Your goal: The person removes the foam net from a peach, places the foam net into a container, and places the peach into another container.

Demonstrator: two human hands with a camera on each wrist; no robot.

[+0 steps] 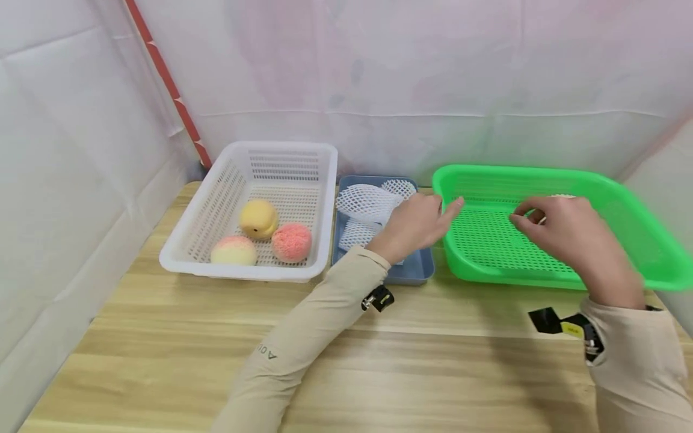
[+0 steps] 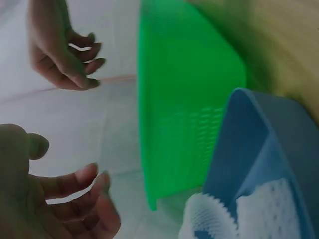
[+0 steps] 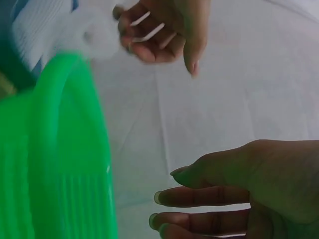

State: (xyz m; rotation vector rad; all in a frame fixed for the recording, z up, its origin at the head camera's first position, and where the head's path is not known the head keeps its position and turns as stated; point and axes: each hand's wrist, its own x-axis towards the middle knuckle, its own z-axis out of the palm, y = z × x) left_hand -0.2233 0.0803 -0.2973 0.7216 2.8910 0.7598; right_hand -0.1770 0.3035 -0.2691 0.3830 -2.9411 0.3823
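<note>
My left hand hovers over the right side of a blue-grey tray, thumb and fingers apart and nothing between them. White foam net sleeves lie in that tray, partly covered by the hand in the head view. Above the green basket is my right hand, its fingers loosely bent and holding nothing. Both wrist views show the fingers of each hand relaxed and bare. Behind the right hand a small bit of something white shows in the basket, mostly hidden.
A white basket at the left holds a yellow peach-like fruit, a pink textured ball and a cream-and-pink peach. All containers stand along the back of the wooden table, before a pale cloth wall.
</note>
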